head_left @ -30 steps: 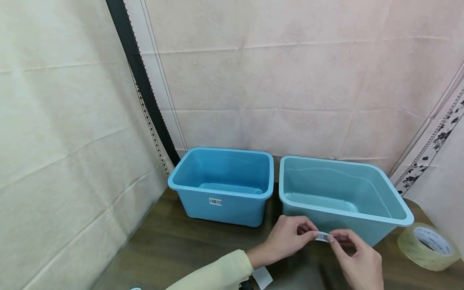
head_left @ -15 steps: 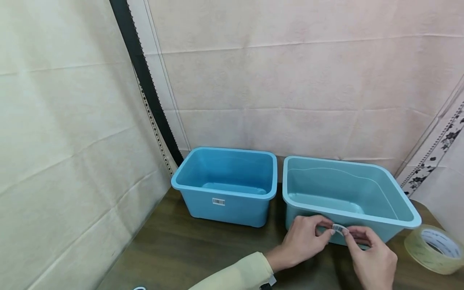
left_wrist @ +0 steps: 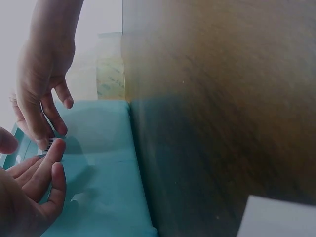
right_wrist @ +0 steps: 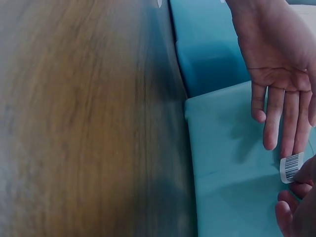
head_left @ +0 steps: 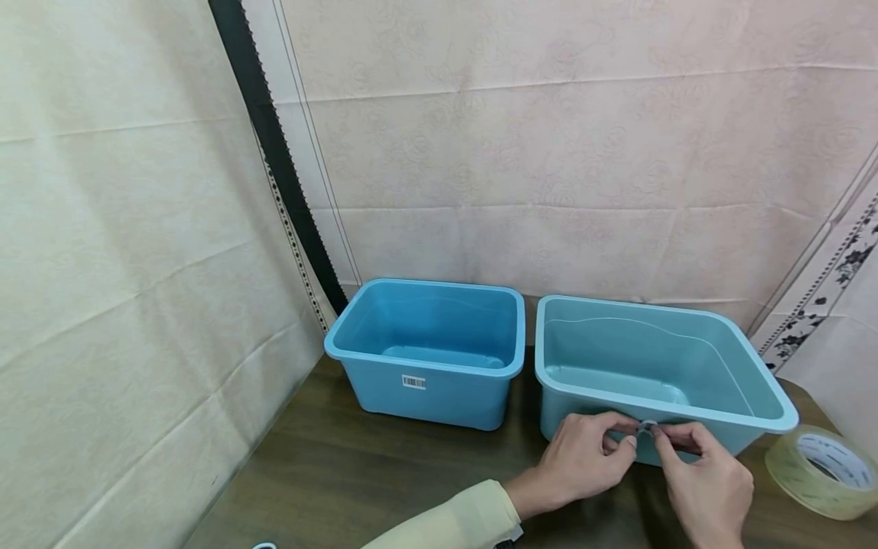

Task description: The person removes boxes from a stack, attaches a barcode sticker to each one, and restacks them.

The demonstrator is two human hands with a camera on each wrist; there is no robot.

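Note:
A small white barcode sticker (right_wrist: 292,168) bends between my two hands, in front of the light teal bin (head_left: 658,402). My right hand (head_left: 709,484) pinches one end of it between thumb and finger. My left hand (head_left: 586,457) touches the other end with nearly straight fingertips; both wrist views show its thumb (left_wrist: 7,142) apart from them. The hands are close to the bin's front wall just under the rim. From the head view the sticker is seen almost edge-on; whether it touches the wall I cannot tell.
A bluer bin (head_left: 425,396) with a barcode sticker (head_left: 414,382) on its front stands to the left. At the right lies a roll of clear tape (head_left: 819,473). Pale cloth (head_left: 549,152) hangs behind the wooden table (head_left: 329,465). White paper (left_wrist: 279,219) shows near my left forearm.
Both hands have moved right and toward the teal bin's front wall with the sticker. It has bent into a tighter arch, and my left thumb has come away from it.

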